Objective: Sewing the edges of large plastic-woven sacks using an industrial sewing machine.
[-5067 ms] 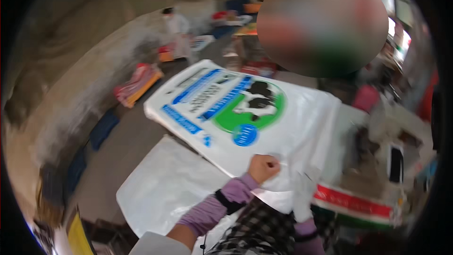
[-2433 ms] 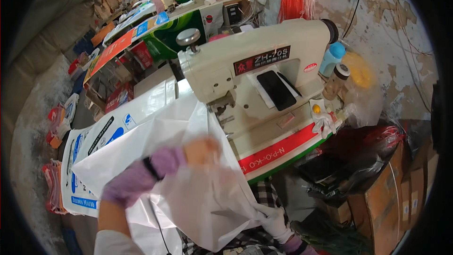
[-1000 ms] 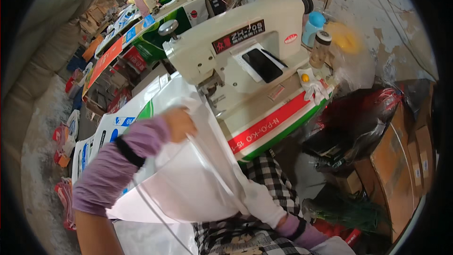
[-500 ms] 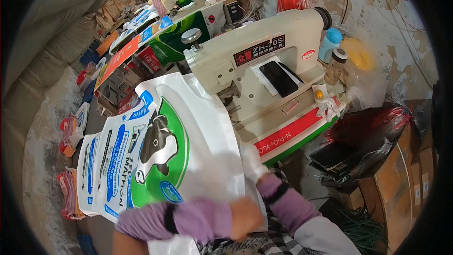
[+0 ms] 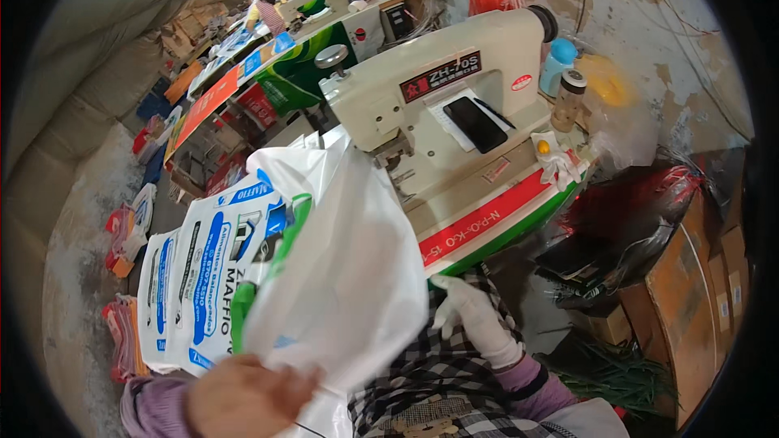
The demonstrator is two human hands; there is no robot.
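A large white sack (image 5: 349, 251) with blue, green and black print lies over the work surface in front of me. Its near part is lifted and folded over to the left, so the plain white side covers much of the printed animal head. My left hand (image 5: 251, 396), bare and slightly blurred, has its fingers curled on the sack's near edge. My right hand (image 5: 479, 320) wears a white glove. Its fingers are apart beside the sack's right edge, over my checked apron (image 5: 406, 389), and nothing shows in them.
A cream sewing machine (image 5: 438, 73) stands beyond the sack, with a black phone (image 5: 475, 124) on its bed. A bottle (image 5: 568, 99), a blue container (image 5: 558, 65) and a crumpled glove (image 5: 554, 161) sit at its right. Cardboard boxes (image 5: 690, 308) stand at right. A person (image 5: 266, 10) is farther back.
My left hand has swung leftward, folding the sack's near part over the print. My right hand has come off the sack's right edge and moved slightly right and nearer.
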